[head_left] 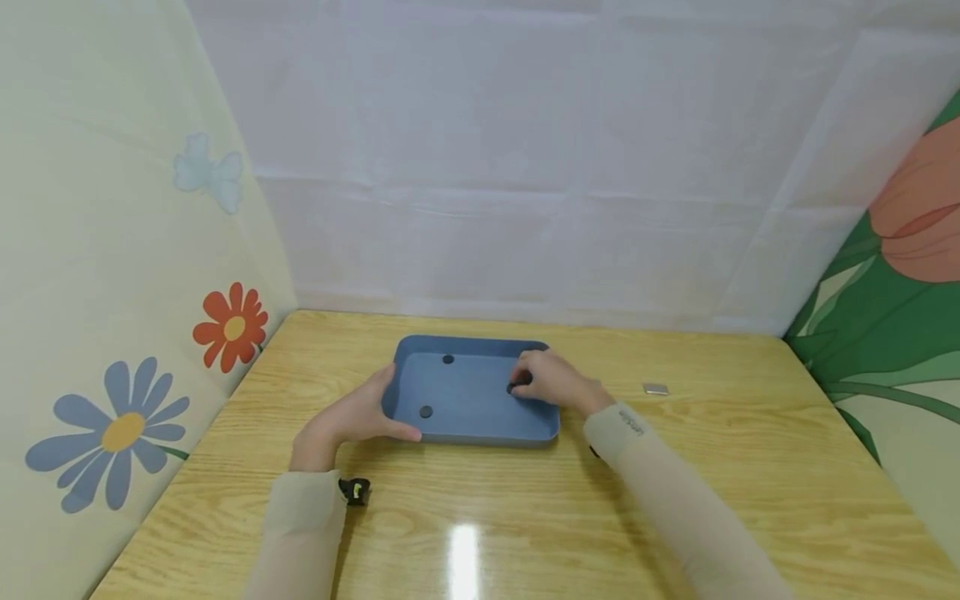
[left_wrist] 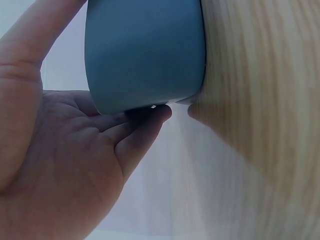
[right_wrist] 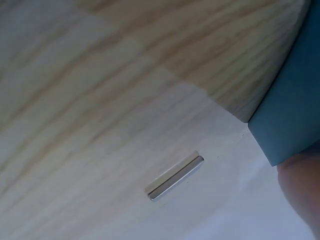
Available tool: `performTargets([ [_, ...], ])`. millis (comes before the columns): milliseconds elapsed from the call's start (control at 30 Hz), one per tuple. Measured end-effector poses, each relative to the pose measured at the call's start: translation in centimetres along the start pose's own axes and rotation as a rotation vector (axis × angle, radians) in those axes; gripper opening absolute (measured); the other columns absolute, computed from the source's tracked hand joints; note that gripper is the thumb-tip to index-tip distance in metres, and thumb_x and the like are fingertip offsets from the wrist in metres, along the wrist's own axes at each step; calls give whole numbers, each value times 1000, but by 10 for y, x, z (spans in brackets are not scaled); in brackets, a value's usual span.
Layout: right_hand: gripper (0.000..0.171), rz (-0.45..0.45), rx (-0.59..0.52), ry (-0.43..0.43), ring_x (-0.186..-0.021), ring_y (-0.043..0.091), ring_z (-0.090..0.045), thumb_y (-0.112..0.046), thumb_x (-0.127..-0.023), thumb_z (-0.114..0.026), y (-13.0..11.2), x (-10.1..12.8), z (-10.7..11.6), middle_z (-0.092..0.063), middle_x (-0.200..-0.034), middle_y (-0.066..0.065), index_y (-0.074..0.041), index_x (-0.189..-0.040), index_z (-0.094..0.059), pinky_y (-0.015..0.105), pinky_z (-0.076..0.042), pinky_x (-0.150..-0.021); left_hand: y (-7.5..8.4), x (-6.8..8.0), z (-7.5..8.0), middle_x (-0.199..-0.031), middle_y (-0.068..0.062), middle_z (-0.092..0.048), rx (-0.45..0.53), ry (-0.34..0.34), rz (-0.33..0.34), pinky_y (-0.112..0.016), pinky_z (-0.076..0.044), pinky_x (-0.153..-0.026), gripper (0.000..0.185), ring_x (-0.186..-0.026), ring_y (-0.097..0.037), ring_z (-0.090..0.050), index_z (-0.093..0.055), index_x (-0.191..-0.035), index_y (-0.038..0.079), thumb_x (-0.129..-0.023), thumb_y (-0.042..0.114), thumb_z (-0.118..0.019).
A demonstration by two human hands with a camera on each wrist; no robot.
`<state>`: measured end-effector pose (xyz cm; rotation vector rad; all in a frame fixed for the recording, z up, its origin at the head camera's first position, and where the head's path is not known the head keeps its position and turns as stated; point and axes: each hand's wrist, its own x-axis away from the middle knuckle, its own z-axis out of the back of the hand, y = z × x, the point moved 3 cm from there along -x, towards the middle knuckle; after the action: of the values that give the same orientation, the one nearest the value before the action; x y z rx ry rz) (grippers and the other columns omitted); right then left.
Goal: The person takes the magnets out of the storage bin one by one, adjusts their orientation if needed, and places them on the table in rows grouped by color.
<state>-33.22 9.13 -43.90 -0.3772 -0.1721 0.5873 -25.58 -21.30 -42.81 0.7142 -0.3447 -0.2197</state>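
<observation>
A shallow blue rectangular tray (head_left: 472, 396) lies on the wooden table. At its left end my left hand (head_left: 356, 415) holds it, thumb along the front wall and fingers around the left side. The left wrist view shows fingertips against the outside of the tray's wall (left_wrist: 145, 55). Inside the right end, my right hand (head_left: 553, 382) pinches a small dark disc (head_left: 512, 387), partly covered by the fingers. Two similar round pieces lie on the tray floor: one dark disc (head_left: 447, 359) near the back, one greyer disc (head_left: 426, 412) near the front left.
A flat silvery rectangular piece (head_left: 656, 389) lies on the table right of the tray; the right wrist view shows this metallic bar (right_wrist: 176, 178) close up. White cloth (head_left: 525, 167) hangs behind the table (head_left: 480, 483), with flower-patterned cloths at both sides.
</observation>
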Motion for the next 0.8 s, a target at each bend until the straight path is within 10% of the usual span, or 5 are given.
performTargets([
  [800, 17, 75, -77, 62, -107, 20, -69, -22, -95, -75, -16, 9, 29, -72, -112, 2, -14, -110, -73, 34, -59, -92, -4, -2, 0, -171, -31, -3, -15, 7, 2, -65, -20, -127, 145, -158, -51, -9, 3, -162, -9, -71, 57, -90],
])
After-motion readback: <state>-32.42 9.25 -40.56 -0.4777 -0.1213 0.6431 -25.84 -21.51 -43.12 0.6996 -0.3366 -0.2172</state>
